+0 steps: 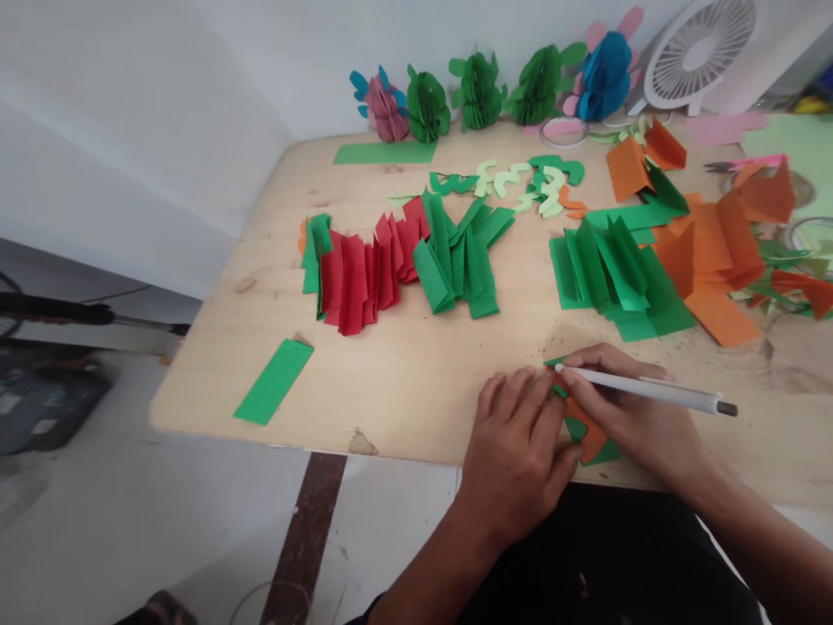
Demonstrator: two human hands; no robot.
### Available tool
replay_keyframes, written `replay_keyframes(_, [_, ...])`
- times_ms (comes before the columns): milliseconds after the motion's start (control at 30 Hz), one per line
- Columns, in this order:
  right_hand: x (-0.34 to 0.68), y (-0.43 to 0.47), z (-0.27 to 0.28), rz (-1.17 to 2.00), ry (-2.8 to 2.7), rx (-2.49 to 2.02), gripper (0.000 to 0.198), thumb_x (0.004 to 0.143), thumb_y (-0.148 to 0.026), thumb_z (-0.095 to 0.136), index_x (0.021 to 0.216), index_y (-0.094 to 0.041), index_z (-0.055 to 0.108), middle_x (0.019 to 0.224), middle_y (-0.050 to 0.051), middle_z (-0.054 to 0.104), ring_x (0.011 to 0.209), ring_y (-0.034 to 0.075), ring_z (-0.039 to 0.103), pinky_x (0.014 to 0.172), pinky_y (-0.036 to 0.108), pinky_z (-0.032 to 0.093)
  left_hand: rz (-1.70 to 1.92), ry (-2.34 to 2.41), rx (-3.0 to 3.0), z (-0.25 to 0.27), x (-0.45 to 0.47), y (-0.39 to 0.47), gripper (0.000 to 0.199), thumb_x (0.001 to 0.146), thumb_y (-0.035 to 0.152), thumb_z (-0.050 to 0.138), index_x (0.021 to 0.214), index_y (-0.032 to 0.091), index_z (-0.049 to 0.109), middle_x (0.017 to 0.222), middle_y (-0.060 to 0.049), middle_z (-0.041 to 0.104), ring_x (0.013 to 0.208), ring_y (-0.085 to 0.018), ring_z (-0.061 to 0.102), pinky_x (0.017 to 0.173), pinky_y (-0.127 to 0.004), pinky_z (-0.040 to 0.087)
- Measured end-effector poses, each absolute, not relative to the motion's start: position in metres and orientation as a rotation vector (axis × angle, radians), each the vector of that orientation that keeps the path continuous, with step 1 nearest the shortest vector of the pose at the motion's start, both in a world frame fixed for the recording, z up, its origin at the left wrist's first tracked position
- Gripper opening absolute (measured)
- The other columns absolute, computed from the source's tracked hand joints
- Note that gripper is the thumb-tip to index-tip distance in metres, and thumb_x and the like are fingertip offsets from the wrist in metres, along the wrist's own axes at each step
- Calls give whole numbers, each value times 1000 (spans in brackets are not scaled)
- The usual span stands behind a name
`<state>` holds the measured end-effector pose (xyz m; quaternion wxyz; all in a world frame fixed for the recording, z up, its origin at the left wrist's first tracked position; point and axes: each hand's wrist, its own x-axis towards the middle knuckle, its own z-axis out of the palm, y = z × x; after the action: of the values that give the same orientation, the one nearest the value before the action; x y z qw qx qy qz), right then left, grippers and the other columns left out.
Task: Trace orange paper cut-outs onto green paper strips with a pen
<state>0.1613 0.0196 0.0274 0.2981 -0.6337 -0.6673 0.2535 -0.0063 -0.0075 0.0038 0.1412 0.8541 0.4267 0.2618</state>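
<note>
On the table [390, 382], orange paper [593, 443] lies between left fingers [534, 408] and right fingers [589, 398].

No readable text, labels or numbers anywhere. Pale patches [45, 426] on dark object [78, 401] off left edge of table [390, 382]: too blurred. White pen [651, 389] near front edge: nothing legible.

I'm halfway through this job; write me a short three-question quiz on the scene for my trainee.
1. Which hand holds the white pen?
2. True or false: in the picture, the fan stands to the right of the blue figure.
3. Fill in the colour: the paper under the orange piece is ____.

Key:
1. The right hand.
2. True.
3. Green.
</note>
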Motion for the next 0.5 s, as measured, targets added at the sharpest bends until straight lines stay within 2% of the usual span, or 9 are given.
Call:
replay_keyframes(300, [165,12,30,656,-1762,-1680,15,87,-37,57,88,-24,64,83,2,73,72,17,70,61,27,54,710,1231,2457,6,-6,-7,41,92,37,50,126,13,55,135,-10,58,129,-27,45,110,-49,33])
replay_keyframes(500, [168,7,31,619,-1752,-1695,15,86,-37,58,85,-23,64,76,0,72,66,16,69,60,25,54,718,1231,2456,5,-6,-7,41,92,38,50,125,13,55,135,-9,58,129,-27,46,110,-49,32])
